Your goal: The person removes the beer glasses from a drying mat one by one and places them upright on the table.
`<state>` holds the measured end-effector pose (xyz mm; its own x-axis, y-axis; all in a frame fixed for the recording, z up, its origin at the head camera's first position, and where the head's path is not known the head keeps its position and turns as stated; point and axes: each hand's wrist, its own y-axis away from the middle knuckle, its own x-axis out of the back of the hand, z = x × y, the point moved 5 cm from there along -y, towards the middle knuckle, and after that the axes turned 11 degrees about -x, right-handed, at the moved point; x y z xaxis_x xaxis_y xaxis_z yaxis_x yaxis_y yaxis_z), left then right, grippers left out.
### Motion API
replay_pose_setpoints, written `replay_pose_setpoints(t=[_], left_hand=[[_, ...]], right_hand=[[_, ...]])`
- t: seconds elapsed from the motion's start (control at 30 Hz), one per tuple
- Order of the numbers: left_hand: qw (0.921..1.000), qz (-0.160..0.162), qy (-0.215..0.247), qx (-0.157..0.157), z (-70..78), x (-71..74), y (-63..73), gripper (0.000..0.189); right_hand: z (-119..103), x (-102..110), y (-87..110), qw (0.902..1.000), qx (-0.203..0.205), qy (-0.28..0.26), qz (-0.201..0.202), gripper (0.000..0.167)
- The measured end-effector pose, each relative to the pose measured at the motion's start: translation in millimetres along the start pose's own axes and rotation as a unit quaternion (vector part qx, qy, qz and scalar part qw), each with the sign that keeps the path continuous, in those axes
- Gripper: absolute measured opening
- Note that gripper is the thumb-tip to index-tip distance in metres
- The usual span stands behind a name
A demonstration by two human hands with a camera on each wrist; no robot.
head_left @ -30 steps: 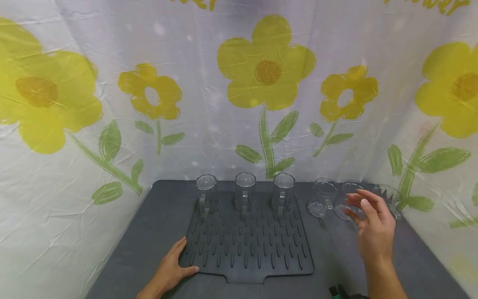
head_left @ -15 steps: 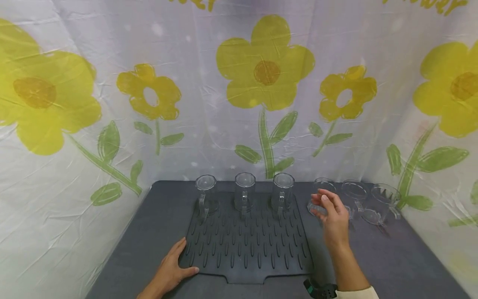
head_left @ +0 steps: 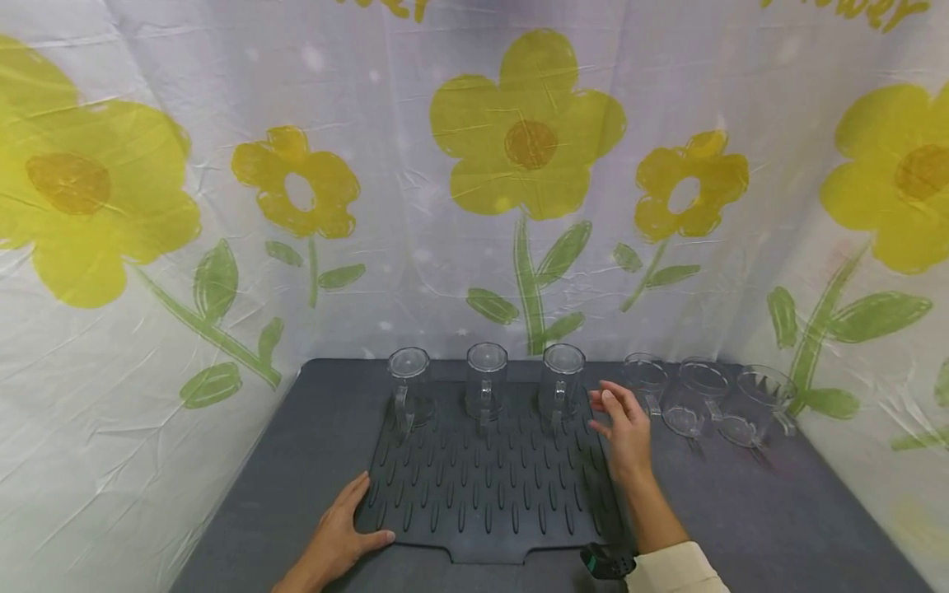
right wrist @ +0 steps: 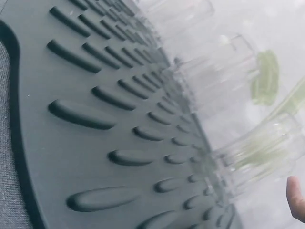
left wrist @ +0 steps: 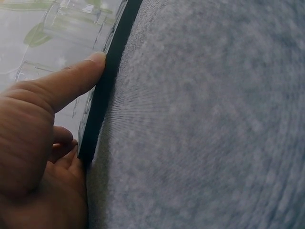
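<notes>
While a flower-print curtain (head_left: 400,247) walls the back, six glass mugs (head_left: 486,383) stand split in threes

Wrapping both sides too, that creased cloth probably screens off the room. Below spreads a dark grey table (head_left: 274,469), fabric-like from the left wrist. Centre stage, the ridged drying mat (head_left: 489,486): those ribs would let air under glass! Along its far edge, three mugs appear upside down, spaced apart, presumably so none knock; three more seem upright, bunched on the table to the right. And the left hand (head_left: 341,525), thumb on the front edge, fingers along the side, likely steadies the near-left corner. The right hand (head_left: 625,432), fingers loosely bent, holds nothing, just beside the rightmost inverted mug.
</notes>
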<state>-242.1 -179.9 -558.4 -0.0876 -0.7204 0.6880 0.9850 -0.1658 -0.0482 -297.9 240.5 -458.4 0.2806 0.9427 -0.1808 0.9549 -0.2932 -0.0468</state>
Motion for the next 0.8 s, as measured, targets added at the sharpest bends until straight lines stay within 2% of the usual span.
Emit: replay_pose_setpoints(t=[0.37,0.63,0.8], left_hand=[[0.9999,-0.008,0.007,-0.003,-1.4,-2.0,-0.3,0.112],[0.9999,-0.009,0.005,-0.004,-2.1,0.6,0.2,0.112],[0.9999,-0.012,0.005,0.001,0.1,-0.7,-0.1,0.114]], right_hand=[[38,-10,-16.4,0.9978,-0.043,0.050,0.003,0.043],[52,-22,-25.3,0.9951,-0.071,0.069,0.002,0.050],[55,-27,-28.5,0.9936,-0.077,0.083,0.000,0.046]])
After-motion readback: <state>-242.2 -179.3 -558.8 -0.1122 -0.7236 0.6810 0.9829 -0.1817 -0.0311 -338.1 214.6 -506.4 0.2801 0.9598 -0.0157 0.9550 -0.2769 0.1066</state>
